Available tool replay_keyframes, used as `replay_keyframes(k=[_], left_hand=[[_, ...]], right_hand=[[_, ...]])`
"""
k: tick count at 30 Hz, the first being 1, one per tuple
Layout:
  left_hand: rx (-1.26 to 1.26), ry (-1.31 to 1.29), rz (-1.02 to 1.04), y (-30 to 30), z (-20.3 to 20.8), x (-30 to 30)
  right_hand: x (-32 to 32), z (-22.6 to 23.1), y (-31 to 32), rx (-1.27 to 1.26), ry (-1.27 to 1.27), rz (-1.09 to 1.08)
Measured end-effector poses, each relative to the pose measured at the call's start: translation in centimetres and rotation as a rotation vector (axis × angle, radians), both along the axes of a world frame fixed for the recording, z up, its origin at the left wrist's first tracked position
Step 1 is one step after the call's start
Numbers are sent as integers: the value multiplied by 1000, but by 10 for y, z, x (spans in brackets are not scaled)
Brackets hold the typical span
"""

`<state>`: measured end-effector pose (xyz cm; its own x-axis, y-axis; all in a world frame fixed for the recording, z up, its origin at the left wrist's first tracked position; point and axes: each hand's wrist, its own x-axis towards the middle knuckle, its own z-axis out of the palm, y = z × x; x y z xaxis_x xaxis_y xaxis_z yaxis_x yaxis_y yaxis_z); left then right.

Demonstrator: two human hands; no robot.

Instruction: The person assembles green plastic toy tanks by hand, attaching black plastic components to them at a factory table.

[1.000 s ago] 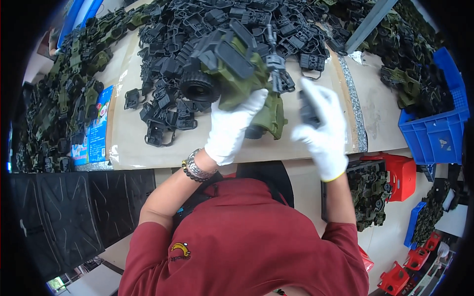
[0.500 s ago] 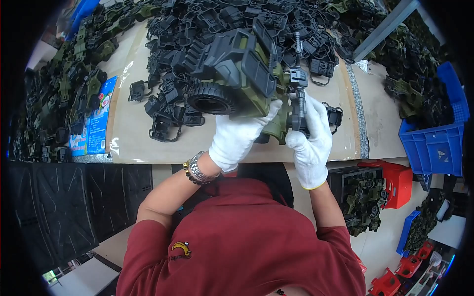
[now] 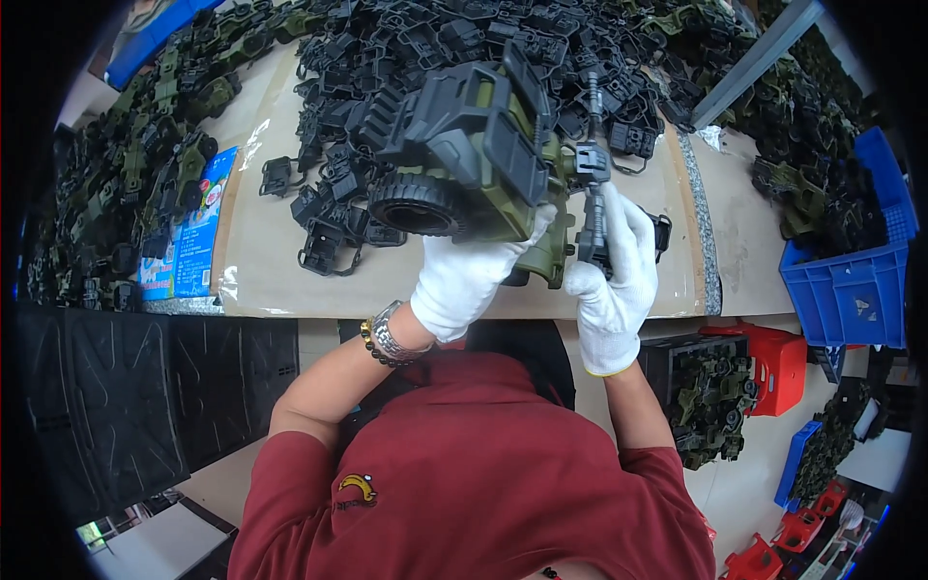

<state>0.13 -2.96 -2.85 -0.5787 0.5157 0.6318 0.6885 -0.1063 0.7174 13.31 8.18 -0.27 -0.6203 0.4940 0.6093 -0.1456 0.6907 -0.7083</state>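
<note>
My left hand point(image 3: 462, 278), in a white glove, is closed round the underside of a green and black toy military truck point(image 3: 503, 145). The truck is tipped on its side above the table, with one black wheel point(image 3: 418, 205) facing me. My gloved right hand point(image 3: 619, 275) grips a black toy gun point(image 3: 593, 159) at the truck's right side, its long barrel pointing away from me. Whether the gun is joined to the truck, I cannot tell. My left fingertips are partly hidden behind the truck body.
A large heap of black plastic parts point(image 3: 333, 184) covers the far table point(image 3: 261, 275). Green toy vehicle bodies point(image 3: 135, 184) pile up at left beside a blue printed sheet point(image 3: 198, 232). A grey metal post point(image 3: 759, 63) and a blue crate point(image 3: 851, 290) stand at right, above a red stool point(image 3: 778, 367).
The truck and toy gun have shifted slightly to the right along with both hands. My grip on each looks the same.
</note>
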Motion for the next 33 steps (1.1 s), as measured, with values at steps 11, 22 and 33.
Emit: replay_keyframes(k=[11,22,33], left_hand=[[-270,565,-4,-29,29,-18],[325,-837,-301,-1,50,-11],[687,-2010,-571,-16,65,24]], right_hand=[[-16,0,4,367,-153,26],[-21,57,9,559,-350,139],[-43,46,-11,659,193,60]])
